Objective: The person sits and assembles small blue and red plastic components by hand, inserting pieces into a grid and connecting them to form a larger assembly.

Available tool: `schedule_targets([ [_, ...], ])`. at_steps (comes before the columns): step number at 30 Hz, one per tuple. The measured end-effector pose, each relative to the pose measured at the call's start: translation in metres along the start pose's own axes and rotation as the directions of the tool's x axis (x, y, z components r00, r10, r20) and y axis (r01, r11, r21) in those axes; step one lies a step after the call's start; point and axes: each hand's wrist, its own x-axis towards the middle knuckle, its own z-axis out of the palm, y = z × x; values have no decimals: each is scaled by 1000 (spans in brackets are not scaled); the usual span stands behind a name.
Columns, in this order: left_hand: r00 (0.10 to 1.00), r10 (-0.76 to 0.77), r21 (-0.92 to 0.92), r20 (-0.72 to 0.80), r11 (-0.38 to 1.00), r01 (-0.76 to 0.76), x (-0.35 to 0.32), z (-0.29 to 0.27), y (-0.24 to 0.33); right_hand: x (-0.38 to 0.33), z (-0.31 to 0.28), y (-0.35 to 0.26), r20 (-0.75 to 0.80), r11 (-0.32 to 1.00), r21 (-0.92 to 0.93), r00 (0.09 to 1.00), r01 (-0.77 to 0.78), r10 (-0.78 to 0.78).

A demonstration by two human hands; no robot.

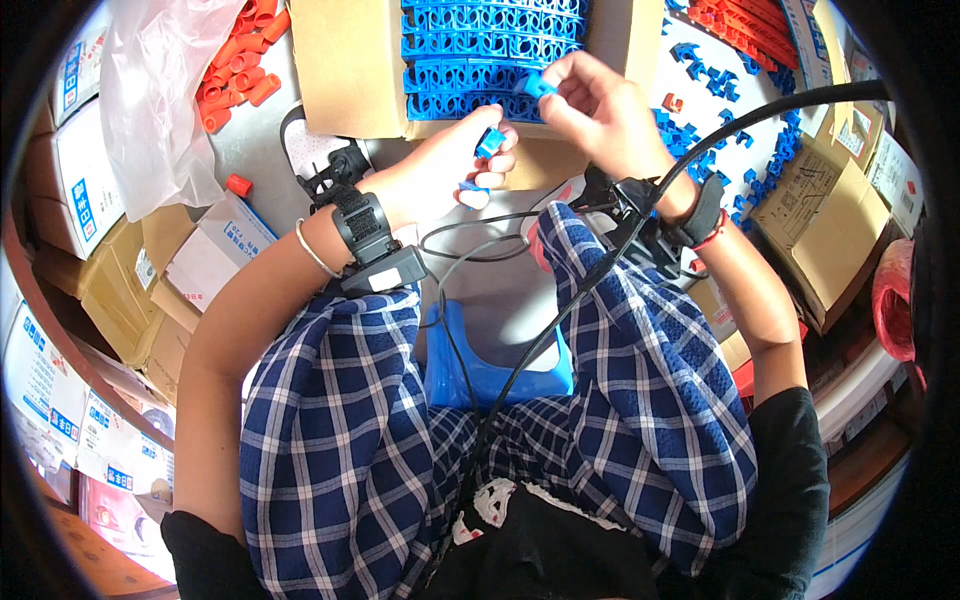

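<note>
My left hand [440, 168] is closed around a few small blue plastic clips; one clip [489, 143] shows between the thumb and fingers, another blue bit [472, 186] lower by the fingertips. Between thumb and forefinger, my right hand [612, 115] pinches a blue clip [534, 86] over the near end of an open cardboard box [345, 70]. Inside that box, similar blue clips [490, 45] stand packed in tight rows. Both hands are at its near edge, the left one slightly closer to me.
Loose blue clips [715, 85] lie scattered at the right, with red strips [745, 35] behind them. Red pipe fittings [240, 75] are heaped at the far left beside a clear plastic bag [165, 90]. Cartons [815, 210] flank both sides. A black cable [780, 102] crosses above my right wrist.
</note>
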Motion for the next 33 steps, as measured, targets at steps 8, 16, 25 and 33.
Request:
schedule_targets([
  [8, 1000, -16, -1, -22, 1000, 16, 1, 3, 1, 29, -35, 19, 65, 538, -761, 868, 362, -493],
  [16, 1000, -7, 12, 20, 1000, 7, 2, 1, 1, 47, -30, 31, 60, 454, -825, 852, 335, -521],
  [25, 1000, -9, -5, 22, 1000, 9, 3, 0, 1, 47, -22, 42, 95, 435, -830, 856, 350, -508],
  [33, 999, -26, 16, -32, 1000, 26, 1, 4, 2, 50, -21, 44, 99, 471, -797, 851, 379, -517],
])
